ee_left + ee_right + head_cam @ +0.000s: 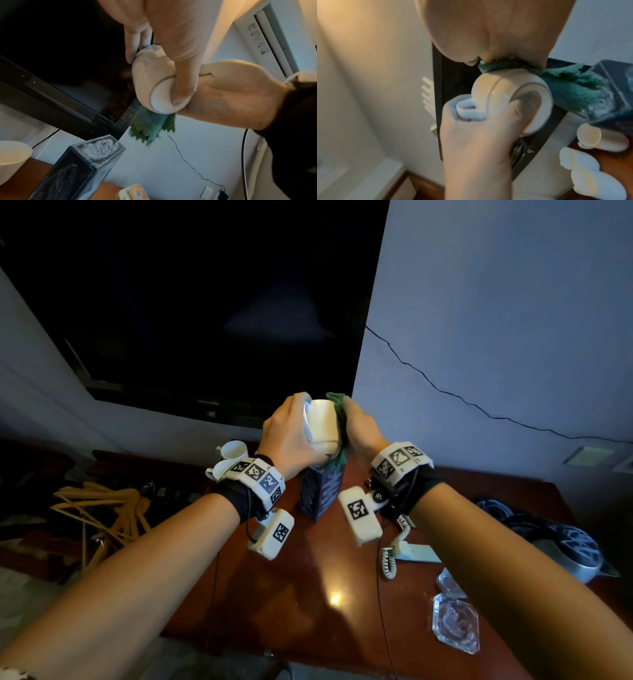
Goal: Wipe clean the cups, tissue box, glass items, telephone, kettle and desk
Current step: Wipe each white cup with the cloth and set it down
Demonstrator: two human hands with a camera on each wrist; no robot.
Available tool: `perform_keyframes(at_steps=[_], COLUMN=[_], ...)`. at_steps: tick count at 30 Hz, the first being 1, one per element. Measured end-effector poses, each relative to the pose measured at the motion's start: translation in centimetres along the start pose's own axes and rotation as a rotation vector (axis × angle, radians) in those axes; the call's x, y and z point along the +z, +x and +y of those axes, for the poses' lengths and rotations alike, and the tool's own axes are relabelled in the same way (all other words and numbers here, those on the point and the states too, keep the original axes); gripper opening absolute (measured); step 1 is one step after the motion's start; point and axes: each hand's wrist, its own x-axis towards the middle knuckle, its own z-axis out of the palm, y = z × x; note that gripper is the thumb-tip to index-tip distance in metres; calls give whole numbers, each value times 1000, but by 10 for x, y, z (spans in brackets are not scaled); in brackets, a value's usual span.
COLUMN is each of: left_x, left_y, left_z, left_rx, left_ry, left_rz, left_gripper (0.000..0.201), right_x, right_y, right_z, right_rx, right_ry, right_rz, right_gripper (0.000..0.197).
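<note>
My left hand (289, 431) holds a white cup (322, 422) up above the desk, a finger through its handle (469, 111) and the thumb on its base (181, 88). My right hand (361, 424) presses a green cloth (337, 402) against the cup's right side. The cloth's loose end (152, 125) hangs under the cup. Below stands the dark blue tissue box (322, 491). Two more white cups (233, 451) lie at the desk's back left. The telephone (411, 549), two glass items (455, 621) and the kettle (575, 556) sit on the right.
The reddish-brown desk (308, 587) stands against a pale wall with a dark television (205, 320) behind. Wooden hangers (102, 508) lie left of the desk. A thin black cable (445, 392) runs down the wall. Wrist-camera wires hang below both arms.
</note>
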Motion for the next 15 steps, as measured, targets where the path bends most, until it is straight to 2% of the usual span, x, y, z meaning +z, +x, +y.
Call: perform_keyframes(at_steps=[2, 3, 5, 8, 10, 12, 15], left_x=[0, 0, 0, 3, 5, 6, 6], left_y=[0, 0, 6, 16, 18, 18, 18], left_z=[-1, -1, -2, -9, -13, -15, -19], left_rx=[-5, -16, -57, -96, -92, -71, -32], left_ry=[-7, -16, -37, -34, -35, -57, -106], left_rz=[-5, -6, 3, 9, 13, 19, 6], left_gripper=[88, 88, 86, 77, 78, 82, 86], right_x=[-3, 0, 7, 8, 6, 5, 1], right_y=[-4, -6, -9, -10, -8, -2, 15], right_z=[-1, 0, 11, 38, 41, 37, 31], right_rx=[61, 38, -99, -444, -514, -426, -84], right_ry=[162, 124, -92, -578, -628, -455, 64], right_rz=[-16, -23, -49, -196, -224, -202, -88], right_gripper=[29, 30, 36, 52, 52, 46, 33])
